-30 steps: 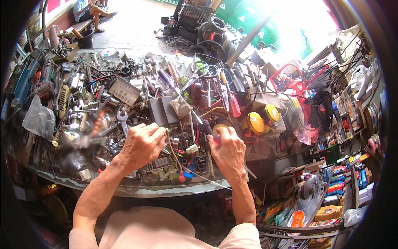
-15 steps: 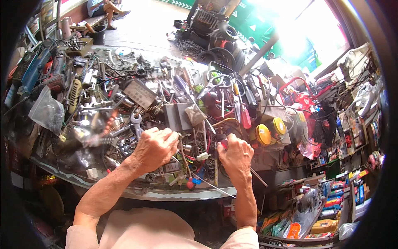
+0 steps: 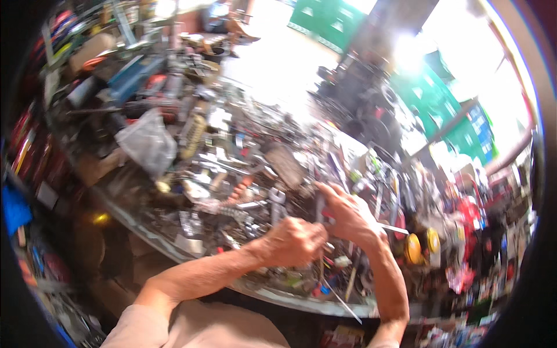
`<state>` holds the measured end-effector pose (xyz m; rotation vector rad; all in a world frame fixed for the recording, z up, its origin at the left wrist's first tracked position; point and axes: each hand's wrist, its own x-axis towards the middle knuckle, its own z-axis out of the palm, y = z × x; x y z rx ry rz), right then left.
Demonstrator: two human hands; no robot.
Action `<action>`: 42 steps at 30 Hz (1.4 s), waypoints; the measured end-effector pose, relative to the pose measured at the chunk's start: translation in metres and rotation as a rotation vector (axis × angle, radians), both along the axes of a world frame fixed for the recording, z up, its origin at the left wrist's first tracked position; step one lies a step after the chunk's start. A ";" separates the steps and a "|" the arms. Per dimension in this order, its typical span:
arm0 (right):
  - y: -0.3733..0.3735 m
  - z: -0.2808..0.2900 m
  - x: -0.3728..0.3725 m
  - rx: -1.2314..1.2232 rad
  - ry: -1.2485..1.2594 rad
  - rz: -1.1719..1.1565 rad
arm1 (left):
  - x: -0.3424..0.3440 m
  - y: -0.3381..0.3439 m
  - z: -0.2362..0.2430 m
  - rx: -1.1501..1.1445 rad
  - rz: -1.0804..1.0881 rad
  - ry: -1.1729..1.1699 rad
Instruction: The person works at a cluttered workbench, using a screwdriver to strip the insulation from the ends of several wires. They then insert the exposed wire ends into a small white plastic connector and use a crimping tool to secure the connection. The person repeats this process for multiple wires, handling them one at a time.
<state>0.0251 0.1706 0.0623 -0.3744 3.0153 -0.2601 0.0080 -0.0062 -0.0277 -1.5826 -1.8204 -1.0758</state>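
The right hand (image 3: 351, 213) (its grip unclear) had swung in beside the curled left hand (image 3: 295, 241), concentrating work there.

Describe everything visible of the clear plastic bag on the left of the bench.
The plastic bag looks thin, translucent and whitish, its film creased. It lies spread out on the bench, left of a yellowish tool. Neither the left hand nor the right hand touches it. Blur hides whether it is empty.
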 end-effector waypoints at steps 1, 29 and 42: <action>-0.002 0.003 -0.004 -0.001 -0.027 0.015 | 0.000 -0.001 0.000 0.008 0.024 0.014; -0.194 0.053 -0.223 -0.209 0.231 0.075 | 0.013 0.034 -0.045 0.036 0.044 0.133; -0.221 -0.007 -0.311 -0.167 -0.167 -0.005 | -0.012 0.011 -0.042 -0.091 0.079 0.109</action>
